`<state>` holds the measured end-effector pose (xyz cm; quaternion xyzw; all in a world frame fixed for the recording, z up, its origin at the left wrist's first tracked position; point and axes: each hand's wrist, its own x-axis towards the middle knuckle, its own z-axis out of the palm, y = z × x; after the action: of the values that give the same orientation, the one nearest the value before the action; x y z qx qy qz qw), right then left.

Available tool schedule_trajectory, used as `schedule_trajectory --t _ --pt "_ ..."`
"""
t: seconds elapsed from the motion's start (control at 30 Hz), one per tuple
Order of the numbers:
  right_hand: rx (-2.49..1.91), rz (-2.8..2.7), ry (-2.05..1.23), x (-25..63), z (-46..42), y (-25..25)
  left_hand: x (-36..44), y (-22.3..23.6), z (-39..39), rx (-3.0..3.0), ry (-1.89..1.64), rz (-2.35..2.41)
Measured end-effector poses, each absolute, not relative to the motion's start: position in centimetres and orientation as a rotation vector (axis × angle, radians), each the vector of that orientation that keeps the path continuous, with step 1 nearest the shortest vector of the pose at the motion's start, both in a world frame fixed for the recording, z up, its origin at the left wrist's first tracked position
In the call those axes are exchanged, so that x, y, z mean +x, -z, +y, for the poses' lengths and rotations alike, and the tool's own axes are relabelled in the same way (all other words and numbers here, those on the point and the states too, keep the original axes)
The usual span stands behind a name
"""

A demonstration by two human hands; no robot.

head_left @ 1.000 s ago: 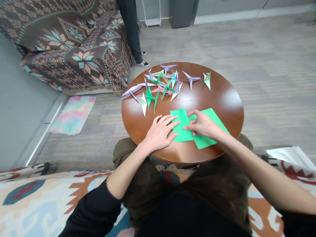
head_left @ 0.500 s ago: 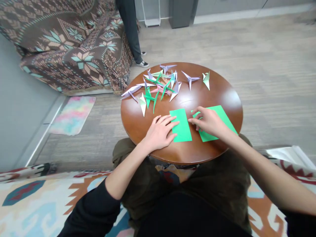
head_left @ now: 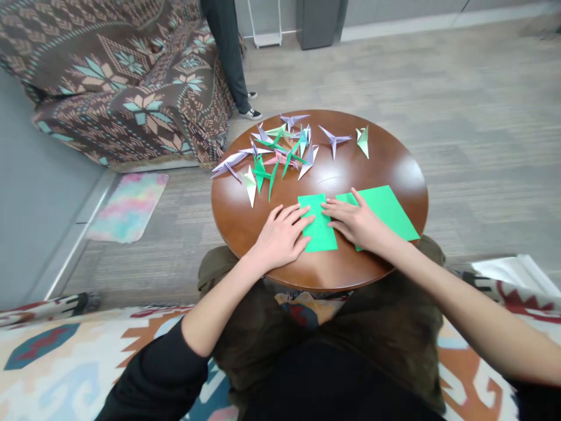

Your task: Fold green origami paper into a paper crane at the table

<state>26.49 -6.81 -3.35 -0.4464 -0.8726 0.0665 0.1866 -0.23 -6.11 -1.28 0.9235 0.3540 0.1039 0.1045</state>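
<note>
A narrow green paper rectangle [head_left: 322,231] lies flat on the round brown table [head_left: 245,225]. My left hand [head_left: 283,237] rests with its fingers spread over the left edge of that paper. From the other side, my right hand [head_left: 355,221] reaches its fingertips onto the right edge, fingers stretched out and thumb raised. Under and beyond my right hand is a larger green sheet [head_left: 392,213], partly covered by the hand and wrist. Neither hand grips anything.
Folded paper cranes [head_left: 280,152] in purple, green, pink and white crowd the table's far left. A purple crane [head_left: 334,140] and a pale green crane [head_left: 363,141] stand apart. A person's leg [head_left: 225,52] is beside the patterned sofa [head_left: 144,105].
My right hand has moved left from the larger sheet to the narrow paper's right edge, its bent fingers now straightened. My left hand stays on the paper. The view has shifted slightly.
</note>
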Motion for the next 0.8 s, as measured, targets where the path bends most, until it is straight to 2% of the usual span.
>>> schedule_trajectory --t 0.4,0.53,0.8 --pt "-1.249 -2.395 -0.195 26.9 -6.4 3.0 2.6 1.6 -6.2 2.731 -0.443 1.117" --pt "-1.251 -2.395 -0.219 27.3 -5.8 3.6 3.0 1.3 -6.4 2.773 -0.392 1.114" --pt "-1.298 -2.420 0.047 26.7 -6.6 2.8 3.2 0.5 -6.5 2.864 -0.220 1.110"
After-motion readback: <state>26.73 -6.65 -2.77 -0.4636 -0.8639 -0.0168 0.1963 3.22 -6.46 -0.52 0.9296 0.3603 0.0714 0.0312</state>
